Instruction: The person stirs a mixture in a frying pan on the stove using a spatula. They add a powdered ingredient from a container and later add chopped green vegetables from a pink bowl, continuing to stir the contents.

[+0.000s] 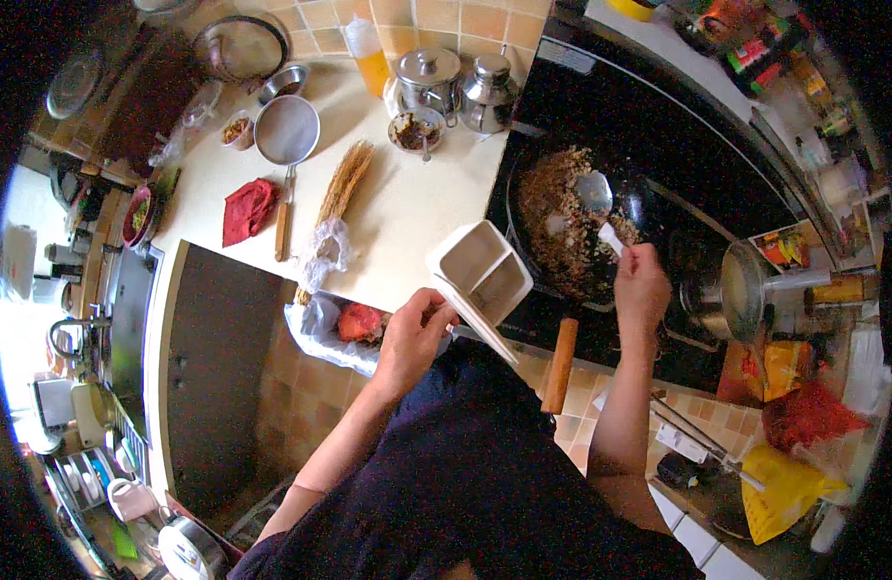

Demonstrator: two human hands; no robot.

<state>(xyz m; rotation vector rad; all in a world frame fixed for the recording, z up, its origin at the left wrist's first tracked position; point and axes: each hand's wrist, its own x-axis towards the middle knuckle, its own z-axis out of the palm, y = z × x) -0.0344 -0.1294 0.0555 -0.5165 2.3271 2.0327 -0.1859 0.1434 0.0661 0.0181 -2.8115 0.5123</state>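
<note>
My left hand [417,333] grips the edge of a white two-compartment seasoning box [482,264] with its lid raised, at the counter's edge beside the stove. A small white spoon [611,238] is pinched in my right hand [642,279], above the wok. Inside the wok [515,239] lies a brown, crumbly chopped food [555,217] with a small white patch on it. The metal head of a ladle or spatula [595,193] rests on the food. The wok's wooden handle [560,366] points towards my body.
On the counter [431,196] lie a straw brush [344,181], a red cloth [249,210] and a wood-handled sieve [287,130]. Behind stand a small bowl of dark sauce [415,132], steel pots [428,76] and an oil bottle [366,54]. A saucepan [739,290] is right of the wok; a lined bin [323,348] hangs below the counter.
</note>
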